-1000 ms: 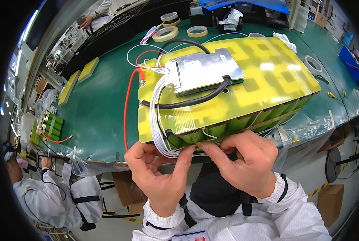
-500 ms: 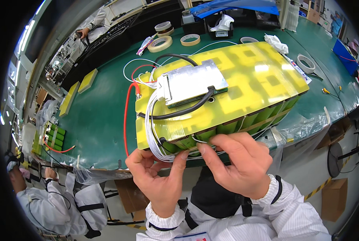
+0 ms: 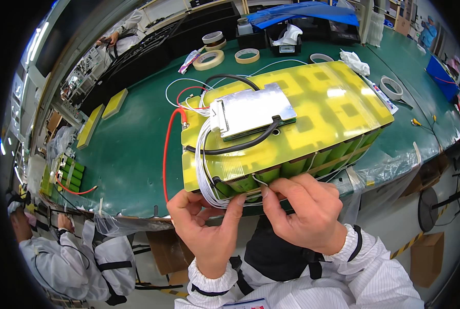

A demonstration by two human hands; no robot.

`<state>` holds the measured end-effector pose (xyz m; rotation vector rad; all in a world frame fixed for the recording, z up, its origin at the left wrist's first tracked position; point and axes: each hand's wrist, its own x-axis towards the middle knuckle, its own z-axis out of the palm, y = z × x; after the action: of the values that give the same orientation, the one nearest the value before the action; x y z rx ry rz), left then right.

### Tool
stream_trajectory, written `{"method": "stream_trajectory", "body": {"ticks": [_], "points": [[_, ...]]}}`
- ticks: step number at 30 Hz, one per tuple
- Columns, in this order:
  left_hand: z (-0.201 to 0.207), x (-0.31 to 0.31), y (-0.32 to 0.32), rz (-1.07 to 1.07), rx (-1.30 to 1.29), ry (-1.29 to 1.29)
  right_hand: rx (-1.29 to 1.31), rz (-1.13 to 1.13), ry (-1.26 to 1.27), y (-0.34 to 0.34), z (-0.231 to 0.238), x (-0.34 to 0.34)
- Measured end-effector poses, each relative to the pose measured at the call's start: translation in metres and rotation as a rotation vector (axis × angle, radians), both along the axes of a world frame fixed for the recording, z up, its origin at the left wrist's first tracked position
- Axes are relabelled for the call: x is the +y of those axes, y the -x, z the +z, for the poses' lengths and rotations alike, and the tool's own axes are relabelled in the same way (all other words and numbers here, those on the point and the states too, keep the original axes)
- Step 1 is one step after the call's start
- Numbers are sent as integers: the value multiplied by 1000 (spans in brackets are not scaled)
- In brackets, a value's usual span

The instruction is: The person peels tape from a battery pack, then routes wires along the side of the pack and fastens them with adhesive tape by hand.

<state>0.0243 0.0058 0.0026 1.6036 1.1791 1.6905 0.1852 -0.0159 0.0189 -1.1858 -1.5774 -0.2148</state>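
Yellow translucent sheet caps the large battery pack (image 3: pixel 338 123), which sits on the green tabletop (image 3: pixel 124 170) close to its near edge. Pack lies just beyond both hands, long side facing the wearer, a row of green cylindrical cells (image 3: pixel 294 168) showing under the sheet.

Left hand (image 3: pixel 204 229) is at the pack's near left corner, thumb and curled fingers closed on the white wire bundle (image 3: pixel 203 172), which drops over the sheet's edge. Right hand (image 3: pixel 308 213) is just beside it, farther along the same side; thumb and forefinger pinch a thin white wire (image 3: pixel 259 180) in front of the cells. Hands near each other, thumbs apart.

On top of the pack, beyond the hands: silver metal-cased circuit board (image 3: pixel 255 109), with a thick black cable (image 3: pixel 235 149) curving in front of it. Red cable (image 3: pixel 165 159) loops off the left end; its lower end passes out of sight by the left hand.

Hard to make out: left fingertips, tucked behind the wires; the exact contact at the right fingertips, very small in view. Right hand's remaining fingers fold mostly out of sight. Lower parts of several cells are covered by the hands; pack's underside and far side hidden. Badge (image 3: pixel 245 304) cut off at the lower border. Co-worker (image 3: pixel 67 262) at far left, bent by the lens, details unclear.
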Motion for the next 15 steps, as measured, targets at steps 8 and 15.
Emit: {"method": "stream_trajectory", "body": {"ticks": [8, 15], "points": [[-4, 0, 1, 7, 12, -44, -4, -10, -7, 1, -2, 0], [-5, 1, -1, 7, 34, -61, 62, 0, 53, -1, -2, -5]]}}
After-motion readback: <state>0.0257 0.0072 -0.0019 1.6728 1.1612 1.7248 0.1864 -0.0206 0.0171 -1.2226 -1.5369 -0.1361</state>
